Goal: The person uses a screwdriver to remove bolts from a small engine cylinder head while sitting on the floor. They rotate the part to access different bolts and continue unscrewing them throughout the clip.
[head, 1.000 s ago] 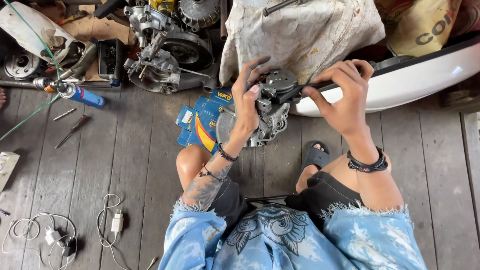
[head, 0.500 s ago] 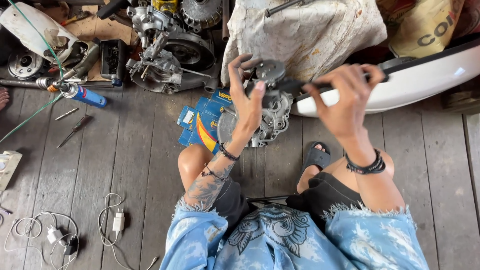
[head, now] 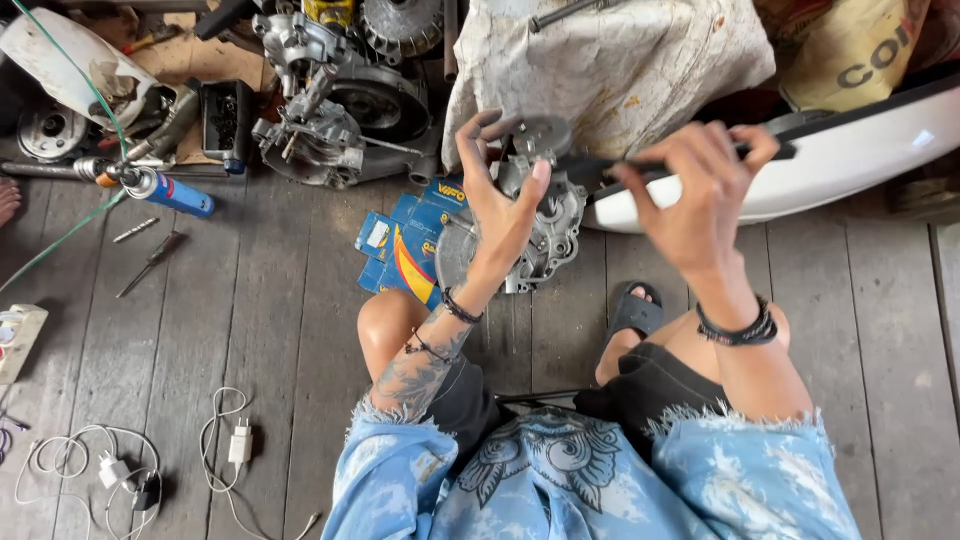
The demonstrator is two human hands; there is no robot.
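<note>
A grey metal engine case [head: 548,225] is held up over the wooden floor in front of my knees. My left hand [head: 497,195] grips its left side, fingers curled over the round part at the top. My right hand [head: 697,195] is closed on a long dark tool [head: 600,168] whose tip reaches left into the top of the case. Both wrists carry dark bracelets. Blue and yellow cardboard boxes [head: 400,240] lie on the floor just behind the case.
Engine parts [head: 335,110] sit at the back, beside a blue spray can [head: 175,192]. A stained cloth [head: 610,60] and a white curved panel [head: 850,150] lie behind the case. Chargers and cables [head: 120,460] trail at lower left. A black sandal [head: 630,310] is on my foot.
Both hands lifted the engine case higher and slightly away. My right hand rose and swung the tool's handle up and to the right.
</note>
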